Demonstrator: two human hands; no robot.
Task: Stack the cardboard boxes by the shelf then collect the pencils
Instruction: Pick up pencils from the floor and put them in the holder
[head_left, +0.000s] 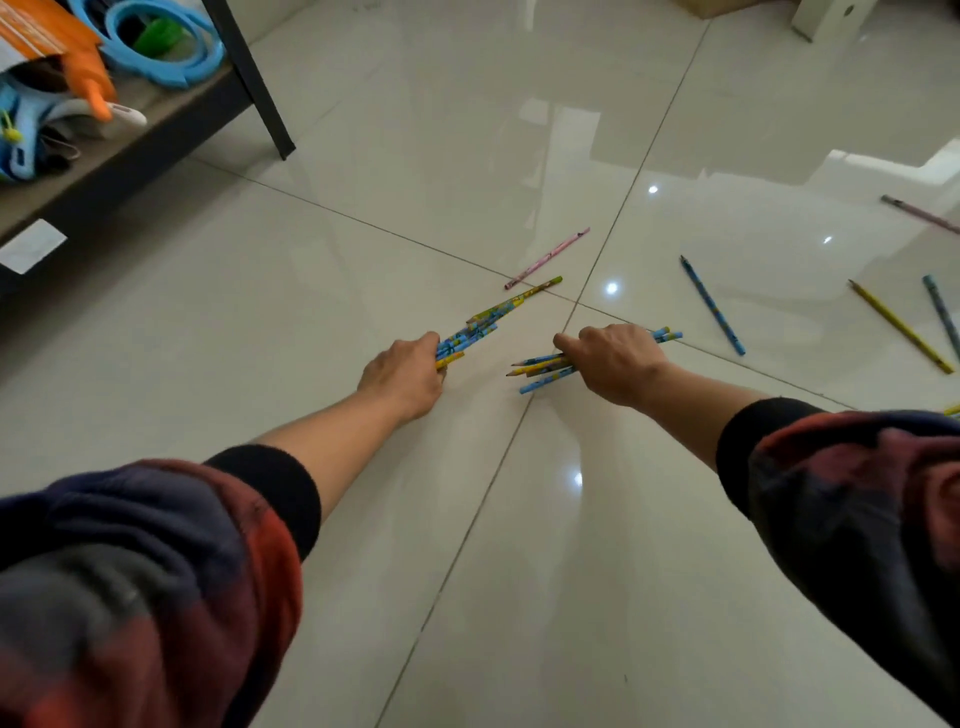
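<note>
My left hand (404, 375) grips a bundle of blue and yellow pencils (485, 325) low over the glossy tiled floor, tips pointing up and to the right. My right hand (618, 364) holds a second bundle of pencils (543, 370), their points sticking out to the left. Loose on the floor lie a pink pencil (546, 258) just beyond the left bundle, a blue pencil (712, 305), a yellow pencil (900, 326), another blue one (941, 317) and a pink one (920, 214) at the right edge.
A dark shelf (130, 150) stands at the upper left, holding blue rings, an orange box and other toys; its leg (260, 88) reaches the floor. A corner of a cardboard box (711, 6) and a white object (831, 18) sit at the top edge.
</note>
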